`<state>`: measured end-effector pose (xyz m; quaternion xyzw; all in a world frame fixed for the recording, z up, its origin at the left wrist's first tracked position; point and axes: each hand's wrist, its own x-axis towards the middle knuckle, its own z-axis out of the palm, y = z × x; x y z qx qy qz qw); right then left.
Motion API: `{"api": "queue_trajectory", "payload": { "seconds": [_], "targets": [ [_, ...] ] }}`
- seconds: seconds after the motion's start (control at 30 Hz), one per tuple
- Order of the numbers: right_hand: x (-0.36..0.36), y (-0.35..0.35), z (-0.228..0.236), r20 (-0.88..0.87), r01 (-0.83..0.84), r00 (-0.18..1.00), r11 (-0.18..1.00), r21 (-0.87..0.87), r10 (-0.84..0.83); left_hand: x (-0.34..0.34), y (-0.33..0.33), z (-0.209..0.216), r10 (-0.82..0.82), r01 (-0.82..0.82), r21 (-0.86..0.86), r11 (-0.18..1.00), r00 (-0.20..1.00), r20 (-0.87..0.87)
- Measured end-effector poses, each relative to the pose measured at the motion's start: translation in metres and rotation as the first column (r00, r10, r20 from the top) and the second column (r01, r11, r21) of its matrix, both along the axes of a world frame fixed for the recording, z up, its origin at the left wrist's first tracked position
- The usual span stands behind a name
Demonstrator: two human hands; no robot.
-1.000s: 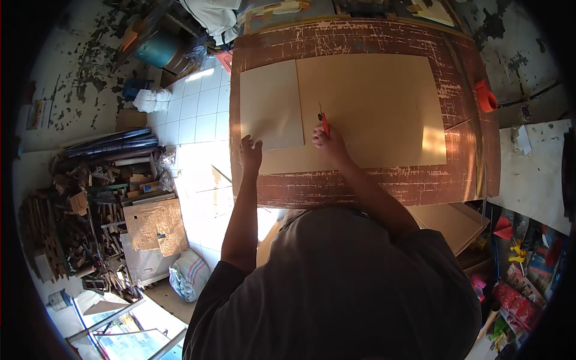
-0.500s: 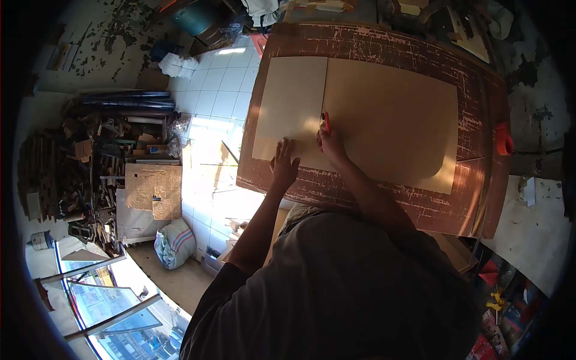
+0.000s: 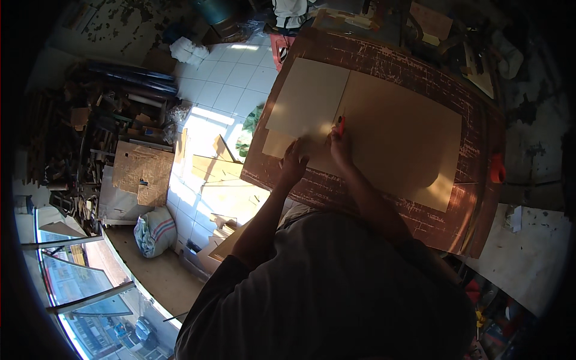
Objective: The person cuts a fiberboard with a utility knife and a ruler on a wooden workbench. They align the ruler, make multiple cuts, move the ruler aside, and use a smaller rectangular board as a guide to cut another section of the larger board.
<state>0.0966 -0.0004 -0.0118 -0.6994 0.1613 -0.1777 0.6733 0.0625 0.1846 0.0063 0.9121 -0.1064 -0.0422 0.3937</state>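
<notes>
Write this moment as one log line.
left hand: at pale sheet, lower edge | right hand: holds red cutter | pale sheet: atop larger brown board | brown board: on table

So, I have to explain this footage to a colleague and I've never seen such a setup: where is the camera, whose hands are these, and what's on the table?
There's no machine here, just a person's bare hands. The camera is worn on their head and looks down; its fisheye lens bends straight edges. On the worn reddish-brown table lies a large brown board, with a smaller pale sheet over its left part. The right hand holds a red tool near the sheet's right edge. The left hand holds nothing visible; it is by the sheet's near edge, though exactly what its fingertips touch is hard to tell.
</notes>
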Motion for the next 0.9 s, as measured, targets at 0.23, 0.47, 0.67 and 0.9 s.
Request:
{"api": "queue_trajectory", "payload": {
  "seconds": [0.23,0.47,0.67,0.9],
  "targets": [
    [0.017,0.001,-0.004,-0.194,-0.161,0.968,0.987,0.012,0.160,0.016,-0.012,0.003,-0.071,0.067,-0.097,0.993,0.997,-0.038],
    [-0.013,-0.002,0.027,-0.190,0.062,0.982,0.971,0.230,-0.017,0.035,-0.017,-0.002,-0.097,0.100,0.223,0.970,0.995,-0.025],
    [-0.131,-0.064,0.058,-0.197,0.079,0.980,0.944,0.319,-0.016,0.086,-0.028,-0.019,-0.179,0.127,0.313,0.941,0.973,0.143],
    [-0.277,-0.153,0.062,-0.363,0.384,0.860,0.923,-0.001,-0.358,0.078,-0.071,0.018,-0.127,0.086,0.319,0.944,0.986,0.110]
  ]
}}
